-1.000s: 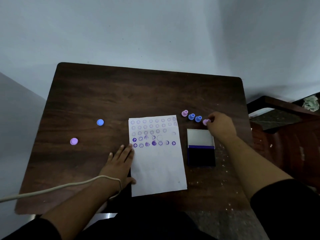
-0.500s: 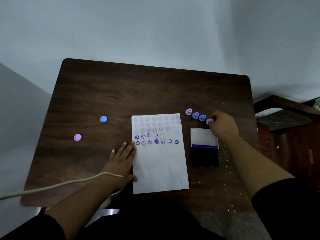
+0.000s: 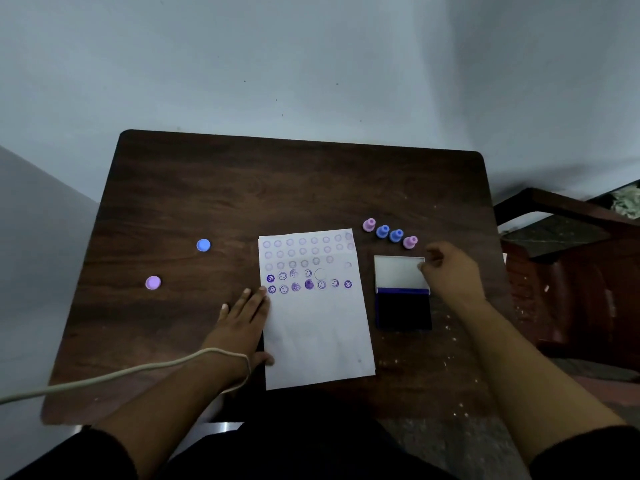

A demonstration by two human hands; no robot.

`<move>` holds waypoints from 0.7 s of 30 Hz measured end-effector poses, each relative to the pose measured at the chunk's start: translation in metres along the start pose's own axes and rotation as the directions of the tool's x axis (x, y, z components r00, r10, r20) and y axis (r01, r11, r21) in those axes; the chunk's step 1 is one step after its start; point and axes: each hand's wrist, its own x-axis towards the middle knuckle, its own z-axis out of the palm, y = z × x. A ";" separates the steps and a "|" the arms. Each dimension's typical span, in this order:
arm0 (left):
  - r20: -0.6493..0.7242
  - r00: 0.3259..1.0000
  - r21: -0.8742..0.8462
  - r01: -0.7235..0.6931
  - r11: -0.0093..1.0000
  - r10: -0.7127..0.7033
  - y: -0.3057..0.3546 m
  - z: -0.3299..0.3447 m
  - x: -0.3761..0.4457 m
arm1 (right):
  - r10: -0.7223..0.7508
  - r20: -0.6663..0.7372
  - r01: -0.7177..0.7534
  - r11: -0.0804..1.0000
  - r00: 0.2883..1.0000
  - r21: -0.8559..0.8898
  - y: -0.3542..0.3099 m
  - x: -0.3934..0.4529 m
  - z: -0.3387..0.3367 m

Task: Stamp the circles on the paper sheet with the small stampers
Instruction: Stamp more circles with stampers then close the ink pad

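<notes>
Pink and blue stampers (image 3: 389, 233) stand in a row beyond the right hand (image 3: 450, 271), its grip loosely curled, empty; the left hand (image 3: 242, 320), flat, pins the paper sheet (image 3: 318, 337).

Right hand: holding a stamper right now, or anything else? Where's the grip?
Nothing is held. The right hand is loosely curled over the ink pad's open lid edge; all four stampers stand free on the table.

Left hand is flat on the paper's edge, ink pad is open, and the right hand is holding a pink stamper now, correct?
Not quite. In the head view the right hand holds no stamper: the nearest pink stamper stands on the table, apart from it. The left hand is flat on the paper edge and the ink pad is open.
</notes>
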 end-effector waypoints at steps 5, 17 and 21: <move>-0.018 1.000 -0.016 -0.009 1.000 0.009 0.000 0.000 -0.002 | -0.013 0.072 0.005 0.994 0.997 0.110 -0.012 -0.049 0.001; -0.020 1.000 -0.003 -0.014 1.000 0.013 0.007 -0.009 -0.011 | -0.226 0.190 0.212 0.973 0.955 0.092 -0.067 -0.115 0.033; -0.039 0.998 -0.013 -0.045 0.999 0.045 0.006 -0.025 -0.013 | -0.303 0.125 0.293 0.951 0.945 0.095 -0.084 -0.117 0.031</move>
